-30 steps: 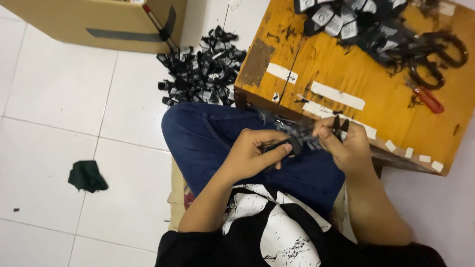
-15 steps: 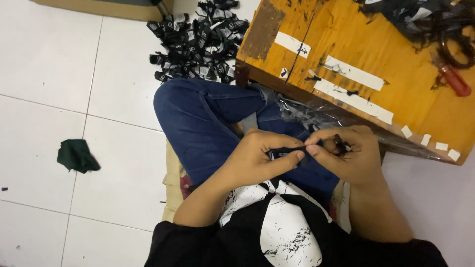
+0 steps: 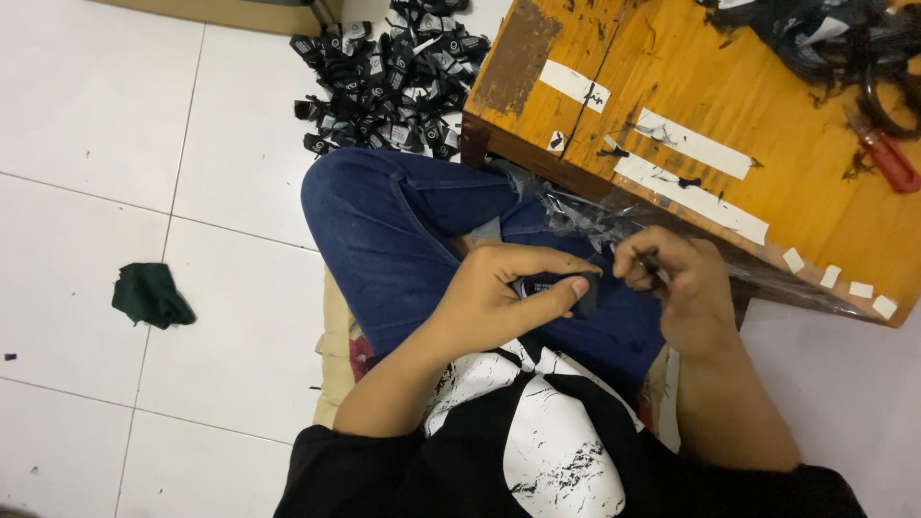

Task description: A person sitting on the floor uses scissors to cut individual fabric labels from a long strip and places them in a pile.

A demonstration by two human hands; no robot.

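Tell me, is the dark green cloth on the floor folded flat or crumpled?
Crumpled: the green cloth lies bunched, uneven in outline, on the white floor tiles.

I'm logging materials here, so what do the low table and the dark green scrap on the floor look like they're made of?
The low table looks like wood or plywood with a worn orange-brown varnish: grain lines, scuffs and a dull bare patch show. The dark green scrap looks like soft matte fabric, crumpled into folds; which kind cannot be told.

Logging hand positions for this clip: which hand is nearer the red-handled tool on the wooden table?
Right. The right hand sits just below the table's front edge, under the red-handled tool; the left hand is farther away over the lap.
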